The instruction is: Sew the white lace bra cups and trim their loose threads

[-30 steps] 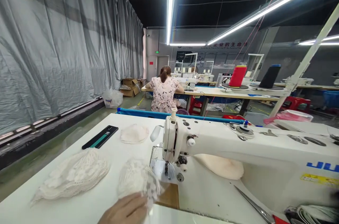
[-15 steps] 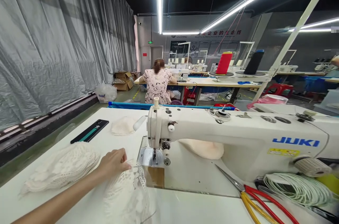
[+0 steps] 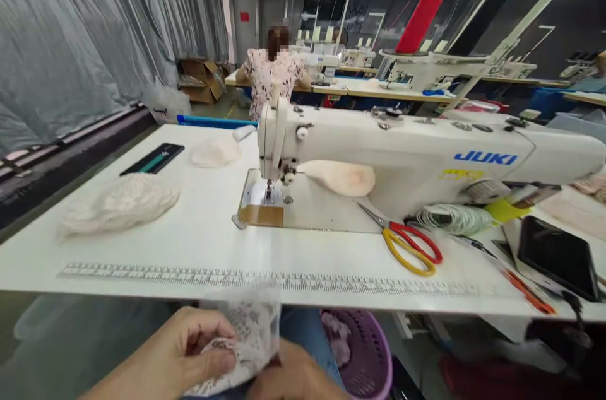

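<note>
White lace fabric [image 3: 253,337] hangs over my lap, below the table's front edge. My left hand [image 3: 189,349] is closed on it, thumb and fingers pinching the lace. My right hand [image 3: 296,375] is at the lace's lower right, blurred and cut off by the frame, so its fingers cannot be made out. Beyond the edge stands a white sewing machine [image 3: 341,141] with a cream padded piece [image 3: 341,178] under its arm. A heap of cream lace [image 3: 120,201] lies on the table at left, with a smaller cream piece [image 3: 215,152] behind it.
Scissors [image 3: 409,245] with red and yellow handles lie right of the machine bed. A measuring scale [image 3: 265,278] runs along the table's front. A purple basket [image 3: 374,362] stands below. A phone [image 3: 558,258] lies at right. Another person [image 3: 274,69] sits ahead, back turned.
My left hand has drawn the lace from beside the needle down to my lap. My right hand has come into view. The camera has tipped downward.
</note>
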{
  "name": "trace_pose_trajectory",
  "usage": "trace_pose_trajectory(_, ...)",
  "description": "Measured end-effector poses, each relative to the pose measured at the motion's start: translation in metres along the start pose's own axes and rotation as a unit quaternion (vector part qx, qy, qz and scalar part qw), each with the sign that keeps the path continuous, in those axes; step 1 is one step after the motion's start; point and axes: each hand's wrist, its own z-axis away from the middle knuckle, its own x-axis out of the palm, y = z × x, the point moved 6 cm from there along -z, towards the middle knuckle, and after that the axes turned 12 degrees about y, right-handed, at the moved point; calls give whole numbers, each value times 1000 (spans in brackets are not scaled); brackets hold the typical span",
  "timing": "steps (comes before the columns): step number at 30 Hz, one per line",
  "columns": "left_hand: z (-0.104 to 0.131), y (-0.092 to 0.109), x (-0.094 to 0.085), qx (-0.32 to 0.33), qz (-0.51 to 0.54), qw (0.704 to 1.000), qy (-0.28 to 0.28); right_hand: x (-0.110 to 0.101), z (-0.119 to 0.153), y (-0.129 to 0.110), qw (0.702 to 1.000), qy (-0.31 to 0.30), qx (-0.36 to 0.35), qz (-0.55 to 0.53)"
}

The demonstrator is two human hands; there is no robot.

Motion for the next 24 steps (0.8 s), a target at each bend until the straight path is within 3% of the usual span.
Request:
trace_pose_trajectory(3, 12, -13, -4, -17, 6, 1000, -16, -13, -5, 16, 993, 120, -16, 9)
trace_pose_trajectory(5, 15, -21, -10, -7, 14, 1000, -25, -22, -2, 27, 986, 159, 6, 49)
trace_pose_trajectory(8, 14, -32, -17, 19, 27, 999, -14, -17, 4, 24, 989, 90, 0, 118)
trace_pose_trajectory(12, 17, -38, -16, 8, -12, 1000, -5, 13, 5, 5, 990, -11, -52, 131)
trace_pose_trajectory(17, 31, -40, -24, -16, -114, 993, 1, 32, -15, 23, 984, 48, -3, 173)
trace_pose_trajectory(20, 35, -56, -37, -47, -71, 996, 16, 20, -23, 37, 969, 92, 30, 228)
trace_pose_trajectory(24, 27, -77, -41, -57, 0, 998, -10, 1, -15, 29, 957, 50, 42, 284)
